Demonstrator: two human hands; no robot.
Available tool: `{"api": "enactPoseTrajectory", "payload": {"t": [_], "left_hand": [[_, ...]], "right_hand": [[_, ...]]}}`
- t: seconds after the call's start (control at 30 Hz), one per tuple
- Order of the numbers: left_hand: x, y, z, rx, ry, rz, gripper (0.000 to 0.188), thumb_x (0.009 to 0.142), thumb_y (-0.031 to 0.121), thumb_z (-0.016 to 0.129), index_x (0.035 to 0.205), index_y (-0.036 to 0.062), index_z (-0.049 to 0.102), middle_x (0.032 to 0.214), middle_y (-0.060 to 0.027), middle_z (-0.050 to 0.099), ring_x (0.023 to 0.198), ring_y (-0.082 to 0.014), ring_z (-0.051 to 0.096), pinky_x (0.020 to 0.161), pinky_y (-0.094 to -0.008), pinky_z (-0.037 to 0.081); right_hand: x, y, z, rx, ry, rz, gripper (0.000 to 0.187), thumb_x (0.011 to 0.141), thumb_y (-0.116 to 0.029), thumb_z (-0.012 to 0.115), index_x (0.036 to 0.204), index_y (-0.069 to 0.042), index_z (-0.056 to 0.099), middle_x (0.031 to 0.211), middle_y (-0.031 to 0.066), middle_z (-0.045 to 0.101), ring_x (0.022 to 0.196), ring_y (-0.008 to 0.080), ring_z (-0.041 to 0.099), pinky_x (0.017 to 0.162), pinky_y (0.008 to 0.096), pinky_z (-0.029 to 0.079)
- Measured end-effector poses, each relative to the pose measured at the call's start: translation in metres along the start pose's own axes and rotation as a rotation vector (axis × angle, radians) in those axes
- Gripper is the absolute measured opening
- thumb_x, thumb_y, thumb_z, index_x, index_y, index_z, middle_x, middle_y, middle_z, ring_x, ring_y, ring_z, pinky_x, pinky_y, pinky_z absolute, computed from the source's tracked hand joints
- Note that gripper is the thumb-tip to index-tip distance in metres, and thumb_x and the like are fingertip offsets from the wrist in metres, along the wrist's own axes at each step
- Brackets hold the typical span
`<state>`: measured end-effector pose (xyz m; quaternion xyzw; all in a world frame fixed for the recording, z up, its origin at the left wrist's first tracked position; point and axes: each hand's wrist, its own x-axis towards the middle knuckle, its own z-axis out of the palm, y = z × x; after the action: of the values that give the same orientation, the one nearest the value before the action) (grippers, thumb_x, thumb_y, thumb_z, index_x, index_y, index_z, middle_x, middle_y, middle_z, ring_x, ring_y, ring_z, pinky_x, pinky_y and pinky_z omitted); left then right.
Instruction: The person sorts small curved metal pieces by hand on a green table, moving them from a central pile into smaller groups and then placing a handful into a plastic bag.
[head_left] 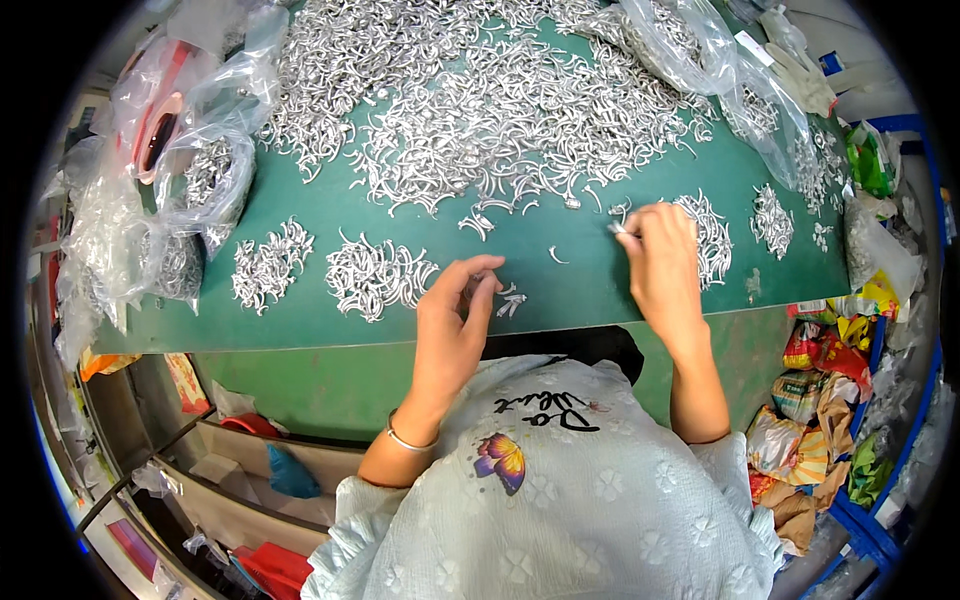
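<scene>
Left hand (452, 322): fingers curled narrow, thumb and forefinger tips pinched together over a few small hooks (511, 300); whether a piece is gripped I cannot tell.
Right hand (662, 262): fingers bunched tight, pinching one small silvery piece (617, 228) at the fingertips, at 9 o'clock of the hand.
Metal pieces: thin, curved, bright cast hooks with a matt silver sheen; a single loose one (556, 257) lies between the two hands.
Big heap (480, 90): a tangled mound of the same hooks at 12 o'clock, spread across the far half of the table.
Sorted piles: one (375, 275) at 9 o'clock of the left hand, another (268, 262) further left, one (712, 235) touching the right hand's far side.
Table (560, 300): smooth green top, near edge curving just below the hands.
Plastic bags (190, 150): clear, crinkled, at 10 o'clock, part-filled with hooks.
Open room: bare green strip between the hands and along the near edge.
</scene>
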<state>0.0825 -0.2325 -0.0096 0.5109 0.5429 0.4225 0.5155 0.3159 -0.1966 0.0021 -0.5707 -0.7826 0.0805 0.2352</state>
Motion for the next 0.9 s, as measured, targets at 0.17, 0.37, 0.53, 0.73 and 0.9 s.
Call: {"api": "enactPoseTrajectory", "payload": {"t": [0.17, 0.37, 0.53, 0.73, 0.9], "left_hand": [[0.008, 0.018, 0.005, 0.228, -0.097, 0.081, 0.011, 0.089, -0.002, 0.059, 0.098, -0.0001, 0.065, 0.079, -0.0032, 0.056, 0.065, -0.0085, 0.046, 0.058, -0.0233, 0.039], [0.035, 0.022, 0.019, 0.466, -0.128, 0.255, 0.009, 0.082, 0.0, 0.067, 0.091, 0.001, 0.064, 0.073, -0.0078, 0.051, 0.059, -0.0195, 0.048, 0.055, -0.0309, 0.04], [0.055, 0.024, 0.039, 0.63, -0.162, 0.365, 0.014, 0.078, 0.005, 0.07, 0.091, 0.0027, 0.063, 0.076, -0.0109, 0.054, 0.064, -0.0275, 0.055, 0.058, -0.0375, 0.044], [0.07, 0.032, 0.058, 0.759, -0.221, 0.451, 0.015, 0.08, 0.009, 0.069, 0.091, 0.0027, 0.062, 0.083, -0.0128, 0.058, 0.073, -0.0326, 0.059, 0.063, -0.0405, 0.047], [0.059, 0.036, 0.046, 0.537, -0.287, 0.321, 0.009, 0.083, 0.002, 0.064, 0.092, 0.0003, 0.063, 0.081, -0.0124, 0.056, 0.067, -0.03, 0.055, 0.061, -0.0371, 0.044]], "right_hand": [[-0.027, 0.014, -0.004, -0.108, 0.027, 0.166, 0.011, 0.081, -0.003, 0.065, 0.086, -0.003, 0.055, 0.087, 0.0098, 0.054, 0.085, 0.0279, 0.05, 0.075, 0.0401, 0.034], [-0.029, 0.025, -0.016, -0.315, 0.221, 0.323, 0.014, 0.081, -0.008, 0.068, 0.09, -0.004, 0.058, 0.09, 0.0094, 0.056, 0.089, 0.0283, 0.05, 0.078, 0.0405, 0.034], [-0.01, 0.011, -0.012, -0.18, 0.264, 0.189, 0.021, 0.079, -0.011, 0.071, 0.096, -0.006, 0.06, 0.097, 0.0095, 0.056, 0.096, 0.0286, 0.051, 0.082, 0.0401, 0.035], [0.006, 0.015, 0.01, -0.08, 0.166, 0.121, 0.014, 0.075, -0.007, 0.071, 0.085, -0.005, 0.061, 0.09, 0.0072, 0.059, 0.089, 0.0258, 0.054, 0.082, 0.0381, 0.036], [-0.017, 0.036, -0.015, -0.024, 0.274, 0.218, 0.014, 0.074, -0.007, 0.072, 0.083, -0.006, 0.062, 0.086, 0.0058, 0.064, 0.085, 0.025, 0.056, 0.082, 0.0376, 0.035]]}}
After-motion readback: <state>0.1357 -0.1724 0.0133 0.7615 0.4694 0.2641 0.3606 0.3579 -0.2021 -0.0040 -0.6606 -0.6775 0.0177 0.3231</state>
